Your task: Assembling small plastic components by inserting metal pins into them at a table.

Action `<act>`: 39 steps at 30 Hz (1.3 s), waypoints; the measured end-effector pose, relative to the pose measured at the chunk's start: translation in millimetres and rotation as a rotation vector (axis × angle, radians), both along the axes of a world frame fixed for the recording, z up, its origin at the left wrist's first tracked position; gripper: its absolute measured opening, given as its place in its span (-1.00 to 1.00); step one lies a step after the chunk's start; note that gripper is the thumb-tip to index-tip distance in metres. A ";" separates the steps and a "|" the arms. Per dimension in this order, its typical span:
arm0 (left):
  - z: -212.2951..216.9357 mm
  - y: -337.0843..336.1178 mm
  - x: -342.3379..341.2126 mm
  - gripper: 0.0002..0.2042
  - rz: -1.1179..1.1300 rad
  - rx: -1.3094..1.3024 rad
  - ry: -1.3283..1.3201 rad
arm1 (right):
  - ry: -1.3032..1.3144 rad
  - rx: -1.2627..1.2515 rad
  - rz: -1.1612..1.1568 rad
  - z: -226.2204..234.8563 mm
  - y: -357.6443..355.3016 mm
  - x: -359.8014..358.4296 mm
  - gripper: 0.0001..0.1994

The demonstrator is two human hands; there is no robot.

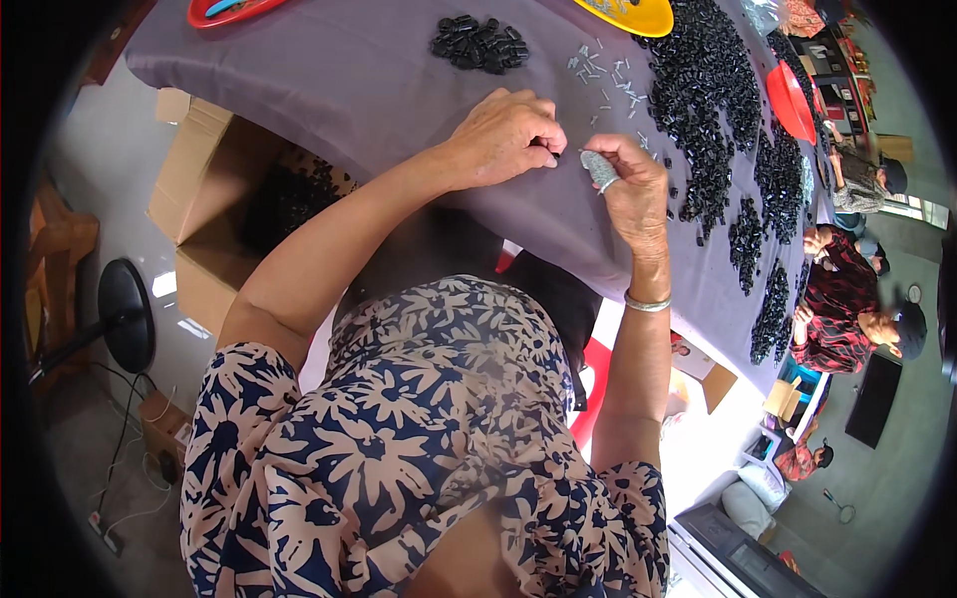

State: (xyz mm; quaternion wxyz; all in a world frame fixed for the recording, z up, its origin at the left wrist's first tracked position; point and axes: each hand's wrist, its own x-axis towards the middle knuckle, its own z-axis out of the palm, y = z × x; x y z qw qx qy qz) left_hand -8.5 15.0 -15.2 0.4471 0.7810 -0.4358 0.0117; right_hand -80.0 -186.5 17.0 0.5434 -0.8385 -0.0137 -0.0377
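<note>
A table [379, 80] under a grey cloth fills the upper half. Black plastic pieces [713, 110] spread in a long heap at two o'clock, with a smaller pile [480, 44] at twelve. A cardboard box [214, 199] sits at nine o'clock, below the table edge. Near centre, the left hand [508, 135] is closed, fingertips pinching a tiny black piece [558, 152]. Just beside it, the right hand [633, 189] is curled, thumb in a grey finger cover [598, 167]. Small metal pins [608, 75] lie scattered at one o'clock.
</note>
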 end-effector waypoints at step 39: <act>2.3 -2.0 0.4 -0.86 0.041 0.027 0.039 | -0.200 -0.703 0.102 32.1 51.8 8.8 -0.78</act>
